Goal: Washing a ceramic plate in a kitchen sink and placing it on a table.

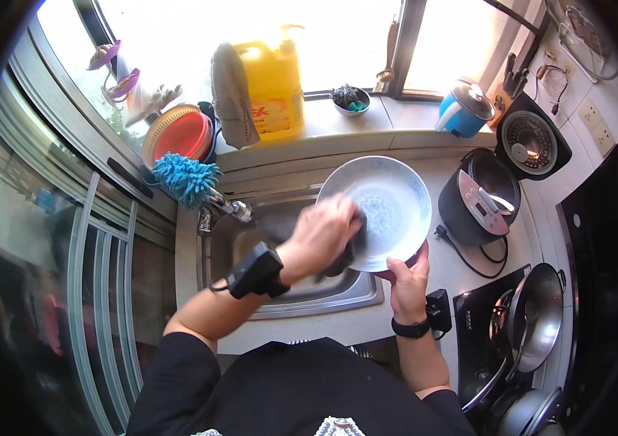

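Observation:
In my right hand (pixel 410 286) is the lower right rim of a white patterned dish (pixel 390 212), the thumb over the edge and the fingers beneath. The dish is tilted over the right part of a stainless steel sink (pixel 287 306). My left hand (pixel 322 234), blurred, is closed on a dark cloth (pixel 361 240) that lies against the left side of the dish. The hand hides part of the cloth and of the dish's rim. A chrome faucet (pixel 233 207) with a blue microfibre duster head (pixel 186 177) by it stands to the left.
On the windowsill are a yellow pump jug (pixel 276 98) with a grey cloth (pixel 233 98), a small bowl (pixel 353 106) and a blue pot (pixel 464 111). To the right stand an open rice cooker (pixel 472 207), its cord on the counter, and a stove with a wok (pixel 540 321).

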A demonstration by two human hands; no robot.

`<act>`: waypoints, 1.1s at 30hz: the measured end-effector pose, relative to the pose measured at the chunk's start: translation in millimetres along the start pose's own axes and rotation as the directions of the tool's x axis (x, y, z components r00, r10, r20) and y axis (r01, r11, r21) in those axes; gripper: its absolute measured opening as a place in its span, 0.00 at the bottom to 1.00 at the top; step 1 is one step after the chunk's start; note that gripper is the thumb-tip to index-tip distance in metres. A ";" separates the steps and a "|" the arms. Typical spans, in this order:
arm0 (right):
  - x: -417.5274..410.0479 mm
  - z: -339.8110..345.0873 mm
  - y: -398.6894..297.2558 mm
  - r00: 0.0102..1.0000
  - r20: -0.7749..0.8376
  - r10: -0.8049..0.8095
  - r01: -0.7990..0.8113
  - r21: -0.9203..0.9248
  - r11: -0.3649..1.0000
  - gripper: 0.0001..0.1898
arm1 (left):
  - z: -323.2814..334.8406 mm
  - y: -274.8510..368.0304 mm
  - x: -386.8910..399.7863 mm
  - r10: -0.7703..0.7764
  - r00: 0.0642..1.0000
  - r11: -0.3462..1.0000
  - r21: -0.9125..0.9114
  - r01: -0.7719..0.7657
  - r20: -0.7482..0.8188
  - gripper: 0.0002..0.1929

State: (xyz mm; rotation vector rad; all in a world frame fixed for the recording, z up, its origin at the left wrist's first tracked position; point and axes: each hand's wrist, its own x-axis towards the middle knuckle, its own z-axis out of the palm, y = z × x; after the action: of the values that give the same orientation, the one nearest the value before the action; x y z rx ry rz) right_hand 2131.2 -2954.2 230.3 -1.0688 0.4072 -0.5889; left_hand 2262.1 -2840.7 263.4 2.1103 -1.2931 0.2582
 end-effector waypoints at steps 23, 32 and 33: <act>-50.4 -44.4 6.4 0.998 0.066 -0.008 0.015 -0.102 0.995 0.38 | 36.3 22.8 -57.8 0.178 0.859 0.940 -0.340 -0.005 0.479 0.08; -60.0 -32.9 22.5 0.991 0.126 0.041 -0.019 -0.174 0.985 0.40 | 61.4 -18.4 -16.9 -0.115 0.984 0.993 0.003 0.117 -0.133 0.05; -59.9 -30.4 22.3 0.992 0.122 0.040 -0.018 -0.176 0.984 0.40 | 69.3 -12.6 -15.8 -0.200 0.968 0.976 -0.112 0.184 -0.150 0.05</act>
State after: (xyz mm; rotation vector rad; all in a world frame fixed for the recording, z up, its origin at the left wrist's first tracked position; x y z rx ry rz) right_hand 2072.6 -2929.7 198.9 -1.2585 0.3687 -0.4630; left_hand 2254.0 -2867.7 197.0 2.0690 -0.9804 0.2702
